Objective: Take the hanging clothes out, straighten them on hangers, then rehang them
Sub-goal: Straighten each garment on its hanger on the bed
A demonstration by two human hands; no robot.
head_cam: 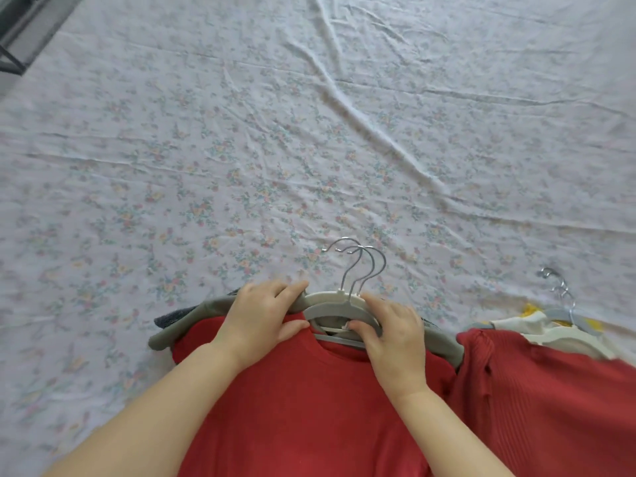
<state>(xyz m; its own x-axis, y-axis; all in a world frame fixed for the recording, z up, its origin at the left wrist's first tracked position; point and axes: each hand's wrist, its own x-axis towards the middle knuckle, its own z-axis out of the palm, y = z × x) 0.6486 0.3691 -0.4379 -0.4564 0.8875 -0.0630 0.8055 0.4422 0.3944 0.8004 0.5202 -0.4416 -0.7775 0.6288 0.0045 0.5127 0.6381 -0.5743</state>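
Note:
A red top (pixel 303 401) lies on the bed on top of a stack of clothes, with a grey garment (pixel 165 333) and a dark one showing under it at the left. Three hangers (pixel 339 301), cream and grey with silver hooks, stick out of the necklines. My left hand (pixel 261 318) grips the left shoulder of the stack where fabric meets hanger. My right hand (pixel 389 330) pinches the hanger bars at the red top's collar.
A wrinkled floral bedsheet (pixel 309 149) covers the whole bed ahead. To the right lies a second pile: a ribbed red garment (pixel 543 401), cream and yellow clothes (pixel 537 320) and more hangers (pixel 564 304). A dark frame (pixel 13 60) shows at top left.

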